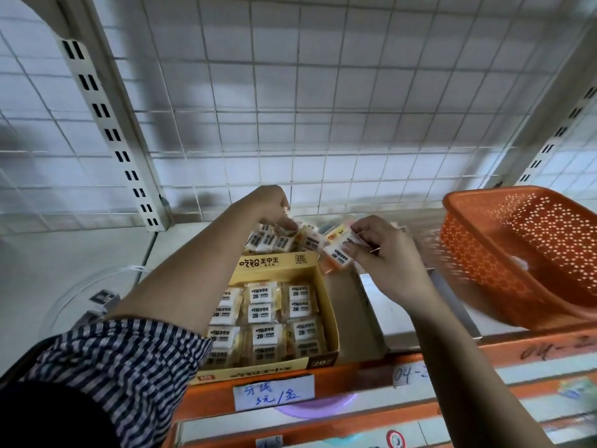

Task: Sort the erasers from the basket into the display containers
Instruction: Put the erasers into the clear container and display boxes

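A striped sleeve (122, 367) covers the left forearm, which crosses from the near left. Under it is the orange shelf edge (355, 370), which carries a handwritten price label (274, 394). Just behind that edge, below and between the two hands, sits the yellow display box (274, 265). It is packed with wrapped erasers (261, 313) lying flat in rows, labels up, with almost no gap between them. The box's back flap stands up on the side toward the hands.

The right hand (384, 253) is above the box's far right corner. Its thumb and curled fingers pinch one wrapped eraser (339, 253). This eraser is tilted: its long axis slants from an orange end low over the box corner up to the end between the fingertips. Its white label faces the camera, with the print upside down.

The left hand (268, 205) reaches past the back flap, knuckles up and fingers bunched downward. The fingertips rest on a packet at the top of a loose pile of erasers (268, 240) behind the box. The back of the hand hides the grip, so I cannot tell whether it actually holds that packet. The held eraser hangs just to the right of this pile, between the hands.

A strip of bare shelf floor (352, 318) runs along the right side of the box, under the right wrist. Beyond it, to the right of the right hand, the orange basket (504, 253) is tilted and blurred, with its open side facing left. A wire grid (323, 108) closes off the back, and a slotted upright (106, 124) stands far to the left.
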A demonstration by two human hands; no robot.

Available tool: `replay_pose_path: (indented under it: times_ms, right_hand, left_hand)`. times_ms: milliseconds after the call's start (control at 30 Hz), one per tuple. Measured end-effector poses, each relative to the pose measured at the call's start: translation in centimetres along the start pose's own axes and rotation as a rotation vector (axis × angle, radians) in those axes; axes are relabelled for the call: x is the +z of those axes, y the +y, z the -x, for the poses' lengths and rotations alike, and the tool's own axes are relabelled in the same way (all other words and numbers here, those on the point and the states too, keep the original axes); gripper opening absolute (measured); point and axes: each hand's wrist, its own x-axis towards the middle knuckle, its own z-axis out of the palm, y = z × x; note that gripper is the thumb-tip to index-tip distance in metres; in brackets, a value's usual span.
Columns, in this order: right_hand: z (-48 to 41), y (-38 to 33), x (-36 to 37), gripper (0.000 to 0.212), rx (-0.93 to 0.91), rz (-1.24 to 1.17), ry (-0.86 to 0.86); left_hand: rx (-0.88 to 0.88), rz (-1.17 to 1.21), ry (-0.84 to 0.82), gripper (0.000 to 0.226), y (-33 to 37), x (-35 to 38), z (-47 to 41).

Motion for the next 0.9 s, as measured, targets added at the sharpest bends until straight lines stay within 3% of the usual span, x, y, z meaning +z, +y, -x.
replay_pose_path:
  times_ms: [167,333,500,767,900]
  right_hand:
    - [0.4,-0.9,0.8,0.017,0.005,-0.134,-0.036]
    - [0.5,-2.2,1.9,0.017,0.016,-0.283,-0.108]
    - [0.7,-3.7,3.7,0.016,0.021,-0.412,-0.272]
    - [2.2,-7.2,8.1,0.018,-0.064,-0.167,-0.593]
    - [2.8,-8.9,10.2,0.018,-0.027,-0.147,-0.698]
  left_hand:
    - [0.100,0.038,-0.021,0.024,1.1,-2.1,2.6]
    - [0.135,0.208,0.196,0.032,0.7,-4.5,9.0]
    - [0.066,0.241,0.287,0.031,-2.1,-2.5,14.8]
    - [0.021,0.203,0.573,0.026,-4.8,-0.9,18.7]
    - [0.043,0.221,0.620,0.025,-5.7,-1.0,19.5]
